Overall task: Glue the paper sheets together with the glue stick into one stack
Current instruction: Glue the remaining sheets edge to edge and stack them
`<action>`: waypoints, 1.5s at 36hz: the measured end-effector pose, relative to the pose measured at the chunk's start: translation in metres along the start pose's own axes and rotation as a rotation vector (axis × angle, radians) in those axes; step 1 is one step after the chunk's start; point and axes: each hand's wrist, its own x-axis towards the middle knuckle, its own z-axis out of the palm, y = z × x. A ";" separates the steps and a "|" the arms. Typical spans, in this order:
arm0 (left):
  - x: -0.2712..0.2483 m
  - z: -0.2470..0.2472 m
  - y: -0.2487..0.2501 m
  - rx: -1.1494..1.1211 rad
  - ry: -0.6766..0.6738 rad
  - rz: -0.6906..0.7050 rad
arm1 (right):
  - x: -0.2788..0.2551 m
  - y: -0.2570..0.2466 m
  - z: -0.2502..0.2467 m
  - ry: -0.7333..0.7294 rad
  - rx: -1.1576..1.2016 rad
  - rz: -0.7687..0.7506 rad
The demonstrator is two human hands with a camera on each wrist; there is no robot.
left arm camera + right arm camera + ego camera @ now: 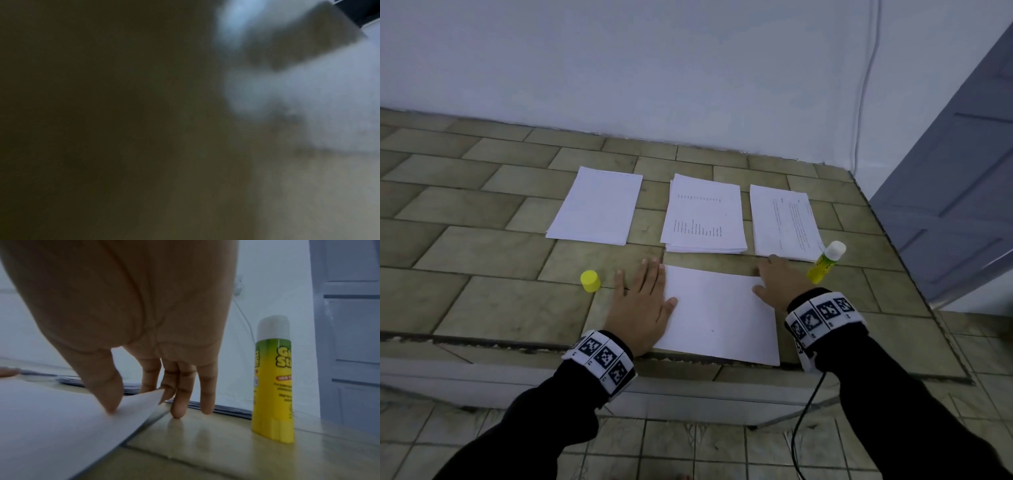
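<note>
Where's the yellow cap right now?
In the head view the yellow cap sits on the tiled ledge, just left of the left hand.

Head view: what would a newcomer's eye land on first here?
Both hands on the white sheet nearest the person: the left hand flat on its left edge, the right hand at its far right corner. Next, the uncapped glue stick standing right of that hand, and its yellow cap left of the sheet.

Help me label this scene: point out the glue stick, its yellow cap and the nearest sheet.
glue stick (273, 386), right wrist view, on its label.
cap (590, 281), head view, on its side.
sheet (719, 315), head view, on its bare middle.
</note>
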 end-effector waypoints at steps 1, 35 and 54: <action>0.000 0.000 0.000 0.001 -0.004 -0.001 | 0.001 0.001 0.000 -0.001 0.004 0.004; -0.002 -0.002 -0.001 -0.151 0.029 -0.008 | 0.085 -0.017 -0.028 0.284 0.765 0.252; -0.018 -0.122 -0.031 -0.787 0.139 0.000 | 0.021 -0.017 -0.040 0.609 0.519 -0.028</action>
